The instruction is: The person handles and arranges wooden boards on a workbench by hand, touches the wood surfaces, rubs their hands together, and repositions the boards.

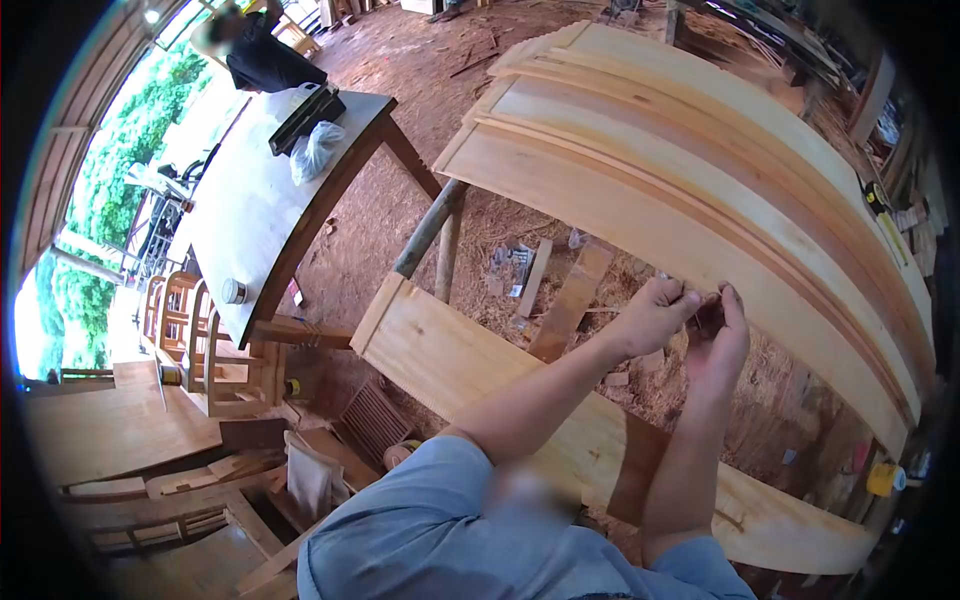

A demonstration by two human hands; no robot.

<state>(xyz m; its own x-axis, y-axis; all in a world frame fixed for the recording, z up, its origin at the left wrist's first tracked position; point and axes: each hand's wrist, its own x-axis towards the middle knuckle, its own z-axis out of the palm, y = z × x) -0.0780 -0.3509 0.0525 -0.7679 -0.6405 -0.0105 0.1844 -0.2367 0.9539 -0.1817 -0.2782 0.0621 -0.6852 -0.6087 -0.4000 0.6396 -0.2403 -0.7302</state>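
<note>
My left hand (655, 316) and my right hand (722, 340) are raised close together over the near edge of the light wooden panels (600, 178). The left fingers are curled into a pinch. The right hand is cupped with its fingers bent inward. A small dark brown patch (707, 320) shows between the hands; whether it is a thin piece of something or a shaded palm I cannot make out. Below my arms lies a long light board (470, 350), with a darker brown piece (636, 465) across it.
A white-topped table (245, 215) stands at left, carrying a dark tool case (305, 118), a plastic bag and a can (233, 291). Behind it is another person (270, 55). Chair frames (205, 345) stand below. A tape measure (876, 197) lies on the far panels. Shavings cover the ground.
</note>
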